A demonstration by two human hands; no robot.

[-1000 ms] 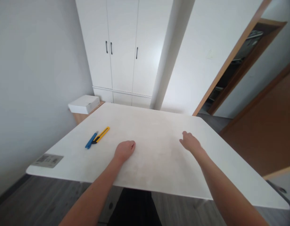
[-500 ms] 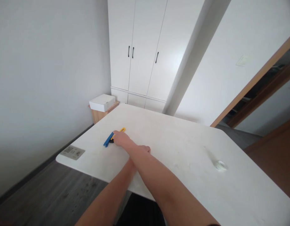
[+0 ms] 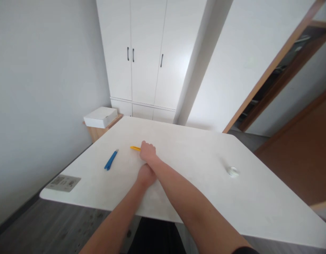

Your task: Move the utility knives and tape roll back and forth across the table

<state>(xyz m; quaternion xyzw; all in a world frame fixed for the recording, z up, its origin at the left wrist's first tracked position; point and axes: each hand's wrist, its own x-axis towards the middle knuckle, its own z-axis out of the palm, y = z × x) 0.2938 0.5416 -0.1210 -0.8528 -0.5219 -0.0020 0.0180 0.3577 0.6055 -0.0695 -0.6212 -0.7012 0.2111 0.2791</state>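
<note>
My right hand (image 3: 147, 151) is closed around a yellow tool (image 3: 135, 148) that looks like a utility knife. Only its slotted yellow end sticks out to the left; the rest is hidden in my fist. Below, my left hand (image 3: 146, 175) rests at the tabletop, crossed by my right wrist, and its fingers are hidden. To the left of both hands, a blue slim tool (image 3: 111, 160) with a forked near end and a pale tip lies on the white table (image 3: 184, 151), touched by neither hand.
A clear ring, like a roll of tape (image 3: 233, 171), lies on the right side of the table. At the near left corner is a grey printed label (image 3: 63, 183). Beyond stand a white box (image 3: 100, 117) on a wooden cabinet and a white wardrobe (image 3: 147, 60).
My right hand has moved right, away from the blue tool, carrying the yellow utility knife. The blue tool now lies alone. My left hand's fingers have gone out of sight. The view has shifted right.
</note>
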